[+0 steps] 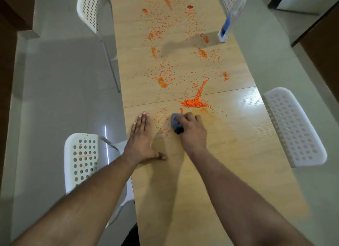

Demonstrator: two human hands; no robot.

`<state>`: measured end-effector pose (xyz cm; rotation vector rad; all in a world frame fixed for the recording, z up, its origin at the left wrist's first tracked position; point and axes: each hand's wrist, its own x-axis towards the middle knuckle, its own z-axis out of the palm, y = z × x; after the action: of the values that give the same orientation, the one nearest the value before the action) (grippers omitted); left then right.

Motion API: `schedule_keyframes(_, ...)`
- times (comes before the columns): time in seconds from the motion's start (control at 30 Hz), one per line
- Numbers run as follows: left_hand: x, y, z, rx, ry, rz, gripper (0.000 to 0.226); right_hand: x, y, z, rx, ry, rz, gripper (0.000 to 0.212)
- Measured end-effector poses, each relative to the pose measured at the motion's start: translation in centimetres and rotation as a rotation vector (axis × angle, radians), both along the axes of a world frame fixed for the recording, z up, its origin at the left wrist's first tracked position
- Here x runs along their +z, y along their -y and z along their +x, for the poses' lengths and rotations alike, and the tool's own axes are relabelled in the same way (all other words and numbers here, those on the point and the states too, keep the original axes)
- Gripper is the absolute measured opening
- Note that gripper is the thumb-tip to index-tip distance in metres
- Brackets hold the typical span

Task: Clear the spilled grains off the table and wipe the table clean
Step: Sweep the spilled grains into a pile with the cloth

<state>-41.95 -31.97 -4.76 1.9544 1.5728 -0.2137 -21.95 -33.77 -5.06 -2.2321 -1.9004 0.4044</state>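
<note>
Orange grains point(194, 103) lie heaped in a small pile near the seam of the long wooden table point(229, 135), with more scattered and smeared far up its length. My right hand point(190, 130) grips a bunched grey cloth point(176, 124) and presses it on the table just below the pile. My left hand point(142, 135) lies flat on the table near its left edge, fingers straight, thumb spread out. Loose grains sit between the two hands.
A clear spray bottle point(232, 16) with a blue part stands at the table's far right edge. White perforated chairs stand at the near left point(82, 159), near right point(295, 126) and far left point(91, 9). Orange sauce-like smears point(162, 82) dot the table.
</note>
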Motion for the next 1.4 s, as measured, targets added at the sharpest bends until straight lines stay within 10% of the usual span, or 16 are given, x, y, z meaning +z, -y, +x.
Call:
schedule_keyframes(0.2, -0.1, -0.7, -1.2, -0.045, 0.044, 0.007, 0.178, 0.9, -5.4, 0.8, -0.21, -0.083, 0.039, 0.056)
schedule_keyframes(0.53, 0.2, -3.5, -3.4, -0.126, -0.006, 0.005, 0.179, 0.2, 5.9, -5.3, 0.089, -0.068, -0.004, 0.052)
schedule_keyframes(0.93, -0.1, -4.0, -4.0, -0.142, 0.001, 0.002, 0.179, 1.1, -8.6, -3.3, -0.315, -0.081, 0.011, 0.053)
schedule_keyframes(1.4, 0.5, -7.1, -5.7, -0.16, -0.048, -0.023, 0.179, 0.1, -0.4, -9.7, 0.007, -0.036, 0.0, 0.049)
